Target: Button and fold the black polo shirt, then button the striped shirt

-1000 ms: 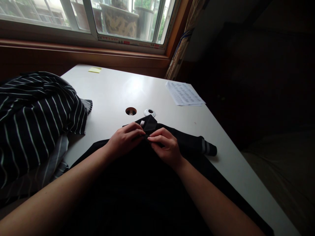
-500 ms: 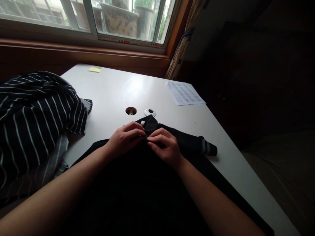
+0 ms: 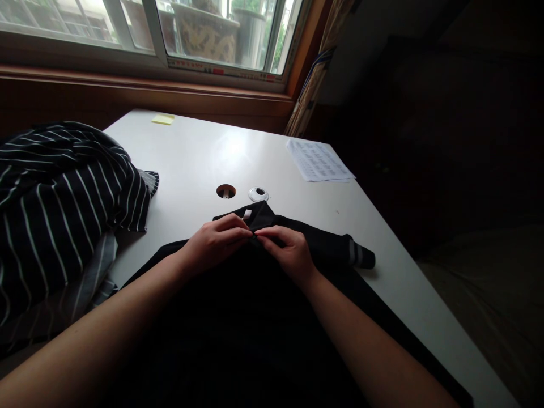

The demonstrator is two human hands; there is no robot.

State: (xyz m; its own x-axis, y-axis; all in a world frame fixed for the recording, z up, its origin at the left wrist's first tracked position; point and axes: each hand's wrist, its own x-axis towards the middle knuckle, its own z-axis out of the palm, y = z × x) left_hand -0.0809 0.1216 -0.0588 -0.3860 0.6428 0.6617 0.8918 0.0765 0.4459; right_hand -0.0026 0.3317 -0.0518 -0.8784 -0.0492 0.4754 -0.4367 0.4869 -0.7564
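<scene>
A black collared shirt (image 3: 255,317) lies spread over the white table, its collar (image 3: 261,213) toward the window and a small white label (image 3: 247,214) showing inside the neck. One sleeve with grey stripes at the cuff (image 3: 361,255) stretches to the right. At the neck, my left hand (image 3: 219,241) is closed, pinching the shirt's front just below the collar. Right beside it, my right hand (image 3: 289,249) pinches the cloth at the same spot, fingertips almost touching those of the left. Whatever small part sits between the fingertips is too dark to make out.
A black garment with white stripes (image 3: 63,198) is heaped at the left. On the white table (image 3: 191,158) are a yellow sticky note (image 3: 163,119), printed sheets (image 3: 321,161), a round cable hole (image 3: 226,191) and its loose cover (image 3: 258,194). Behind stands a window (image 3: 204,39).
My right hand's fingers have drawn closer together into a pinch, and both hands' fingertips have come nearer each other at the neck. The shirt's collar has shifted slightly.
</scene>
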